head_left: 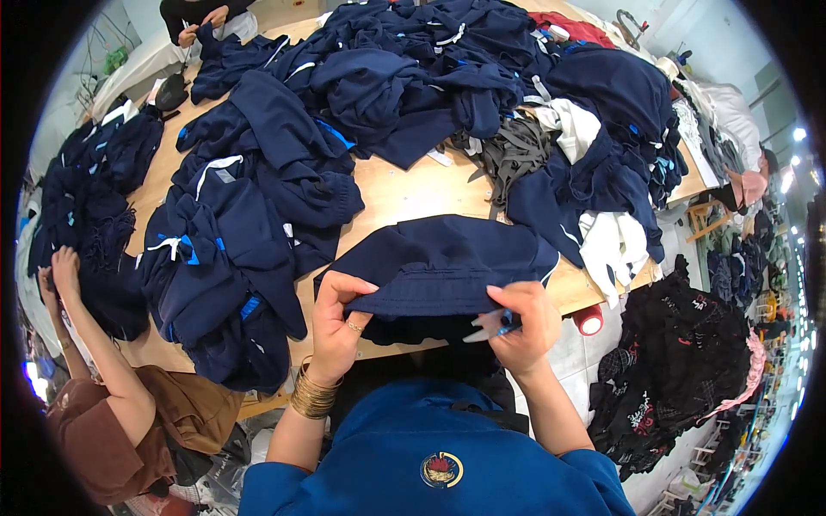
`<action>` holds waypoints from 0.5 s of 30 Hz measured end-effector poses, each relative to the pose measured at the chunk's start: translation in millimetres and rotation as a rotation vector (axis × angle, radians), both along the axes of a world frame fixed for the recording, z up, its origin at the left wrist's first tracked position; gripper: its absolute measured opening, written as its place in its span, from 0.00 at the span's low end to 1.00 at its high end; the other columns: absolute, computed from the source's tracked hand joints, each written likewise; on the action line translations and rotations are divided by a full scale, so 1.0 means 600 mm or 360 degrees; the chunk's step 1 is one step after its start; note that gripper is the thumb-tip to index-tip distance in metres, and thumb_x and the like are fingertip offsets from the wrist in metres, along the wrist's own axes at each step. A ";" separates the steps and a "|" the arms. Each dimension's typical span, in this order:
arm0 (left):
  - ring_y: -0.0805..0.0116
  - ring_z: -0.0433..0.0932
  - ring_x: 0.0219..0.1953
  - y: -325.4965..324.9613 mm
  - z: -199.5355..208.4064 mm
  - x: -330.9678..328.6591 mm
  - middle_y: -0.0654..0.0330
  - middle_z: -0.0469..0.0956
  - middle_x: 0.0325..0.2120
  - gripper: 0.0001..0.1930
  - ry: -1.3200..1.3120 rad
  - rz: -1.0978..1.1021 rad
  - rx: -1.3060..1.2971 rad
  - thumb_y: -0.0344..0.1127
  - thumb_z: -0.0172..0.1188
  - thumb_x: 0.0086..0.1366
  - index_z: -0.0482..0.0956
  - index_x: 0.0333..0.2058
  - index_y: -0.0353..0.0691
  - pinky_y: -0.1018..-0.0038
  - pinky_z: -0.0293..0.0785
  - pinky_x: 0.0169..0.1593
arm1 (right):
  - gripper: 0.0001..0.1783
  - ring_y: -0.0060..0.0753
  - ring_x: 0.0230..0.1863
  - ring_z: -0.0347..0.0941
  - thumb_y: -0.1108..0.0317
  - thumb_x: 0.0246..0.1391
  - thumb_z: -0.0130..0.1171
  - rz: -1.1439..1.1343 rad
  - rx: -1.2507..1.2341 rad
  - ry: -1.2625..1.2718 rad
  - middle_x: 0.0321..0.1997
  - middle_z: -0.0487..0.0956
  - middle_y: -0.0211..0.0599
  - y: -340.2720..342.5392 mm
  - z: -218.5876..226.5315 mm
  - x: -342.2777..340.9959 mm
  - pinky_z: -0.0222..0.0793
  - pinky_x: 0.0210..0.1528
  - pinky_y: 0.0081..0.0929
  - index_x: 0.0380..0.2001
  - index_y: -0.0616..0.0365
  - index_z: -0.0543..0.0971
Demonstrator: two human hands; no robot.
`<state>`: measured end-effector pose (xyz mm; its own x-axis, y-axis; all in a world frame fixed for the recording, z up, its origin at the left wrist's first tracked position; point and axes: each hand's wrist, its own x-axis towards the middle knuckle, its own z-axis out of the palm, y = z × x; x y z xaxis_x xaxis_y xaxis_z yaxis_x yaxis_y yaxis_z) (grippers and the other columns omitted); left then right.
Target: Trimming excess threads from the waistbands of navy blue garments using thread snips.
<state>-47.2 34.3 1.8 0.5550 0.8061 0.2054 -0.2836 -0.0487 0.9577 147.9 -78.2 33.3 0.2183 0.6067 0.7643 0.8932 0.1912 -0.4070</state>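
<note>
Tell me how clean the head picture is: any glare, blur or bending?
Head view: strong fisheye bending, the table edge curves and black corners frame the round picture; bright lamp glare at the far right rim; centre sharp, the left hand, right hand and navy garment are crisp; the dark clothes lose fold detail in shadow.

Heaped navy clothes on a wooden counter point(413, 193)

Navy garments point(258, 172) lie piled across it, with grey straps point(508, 155) and white cloth point(575, 127) among them; a red cap point(588, 320) sits at the edge, black printed fabric point(680, 370) hangs to the right, and a person in brown point(120, 421) works at the left.
</note>
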 end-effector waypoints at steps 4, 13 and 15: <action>0.71 0.71 0.39 0.004 -0.008 0.014 0.59 0.71 0.36 0.10 0.0206 0.0170 0.0051 0.19 0.52 0.55 0.67 0.36 0.36 0.78 0.65 0.47 | 0.18 0.38 0.26 0.72 0.84 0.22 0.57 -0.0013 -0.0279 0.0302 0.28 0.72 0.39 0.020 -0.018 0.006 0.68 0.27 0.26 0.26 0.60 0.74; 0.70 0.70 0.47 -0.093 -0.019 0.049 0.60 0.70 0.44 0.18 0.0011 -0.1078 -0.0750 0.35 0.51 0.64 0.64 0.51 0.36 0.73 0.67 0.51 | 0.17 0.34 0.26 0.70 0.84 0.23 0.59 0.0150 -0.0207 0.0786 0.25 0.71 0.37 0.010 -0.011 -0.030 0.64 0.26 0.22 0.24 0.59 0.73; 0.70 0.70 0.47 -0.094 -0.027 0.062 0.59 0.70 0.45 0.18 -0.0473 -0.0754 -0.1194 0.38 0.50 0.65 0.64 0.51 0.36 0.74 0.67 0.50 | 0.17 0.33 0.27 0.70 0.84 0.23 0.60 0.0246 -0.0205 0.0895 0.25 0.71 0.36 0.007 -0.005 -0.034 0.63 0.25 0.22 0.24 0.59 0.73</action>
<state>-9.9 -22.4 -14.6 0.8679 0.4885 -0.0904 -0.3542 0.7360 0.5769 127.8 -73.8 30.5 0.4700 0.7437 0.4754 0.4999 0.2196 -0.8377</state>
